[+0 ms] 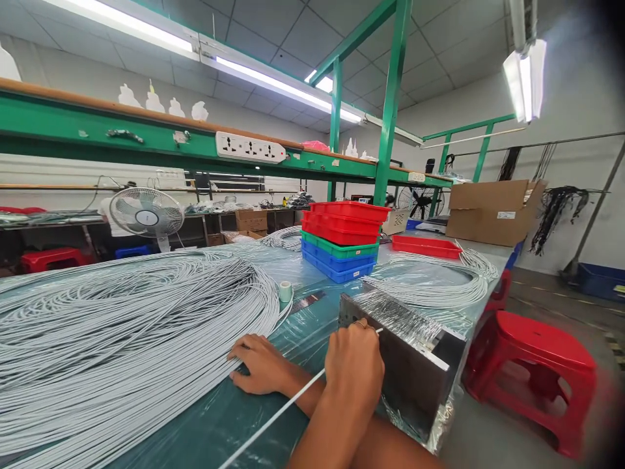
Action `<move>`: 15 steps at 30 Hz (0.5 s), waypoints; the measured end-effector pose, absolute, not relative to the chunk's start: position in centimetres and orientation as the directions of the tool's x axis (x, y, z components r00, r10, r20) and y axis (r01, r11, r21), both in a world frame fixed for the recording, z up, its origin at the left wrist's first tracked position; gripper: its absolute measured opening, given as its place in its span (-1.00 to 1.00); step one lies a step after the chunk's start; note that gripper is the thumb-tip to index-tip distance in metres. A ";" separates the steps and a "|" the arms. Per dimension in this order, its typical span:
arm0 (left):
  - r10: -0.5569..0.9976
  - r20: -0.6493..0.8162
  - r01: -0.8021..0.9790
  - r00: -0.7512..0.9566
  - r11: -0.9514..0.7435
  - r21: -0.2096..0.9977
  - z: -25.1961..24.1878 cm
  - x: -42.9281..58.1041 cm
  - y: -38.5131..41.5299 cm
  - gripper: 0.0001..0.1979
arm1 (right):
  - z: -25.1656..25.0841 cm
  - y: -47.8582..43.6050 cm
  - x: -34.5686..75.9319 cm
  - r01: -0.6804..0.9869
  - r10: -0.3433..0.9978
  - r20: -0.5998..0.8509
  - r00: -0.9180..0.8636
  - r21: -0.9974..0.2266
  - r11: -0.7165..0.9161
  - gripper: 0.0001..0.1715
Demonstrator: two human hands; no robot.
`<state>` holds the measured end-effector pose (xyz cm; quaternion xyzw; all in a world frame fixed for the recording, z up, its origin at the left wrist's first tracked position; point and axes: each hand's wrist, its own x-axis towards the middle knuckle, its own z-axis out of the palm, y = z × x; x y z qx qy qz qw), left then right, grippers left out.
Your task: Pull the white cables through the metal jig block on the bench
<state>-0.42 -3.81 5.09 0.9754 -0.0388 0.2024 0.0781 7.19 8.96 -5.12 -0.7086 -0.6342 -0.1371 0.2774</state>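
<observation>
At the cable bench, my right hand is closed around a single grey cable, its tip meeting the metal block at about one o'clock from my knuckles. My left hand lies flat with fingers spread loosely, holding nothing, touching the edge of the big cable bundle at nine o'clock. To do this well I judge the cable should stay straight and level with the block's face, the grip close to the tip so it does not bend. Stacked trays stand at twelve o'clock, a red stool at three. The cardboard box carries a white label, probably printed, too small to read
</observation>
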 end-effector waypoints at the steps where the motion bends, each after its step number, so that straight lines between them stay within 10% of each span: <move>1: -0.040 0.404 -0.105 0.914 -0.984 0.141 5.1 -0.4 -3.8 -0.75 | -5.1 9.0 7.2 0.975 0.823 0.545 0.160 -0.217 -0.046 -0.59; 15: -0.057 0.432 -0.109 0.900 -0.989 0.096 4.7 -0.4 -4.0 -0.72 | -5.4 9.3 7.5 0.976 0.813 0.560 0.160 -0.214 -0.045 -0.62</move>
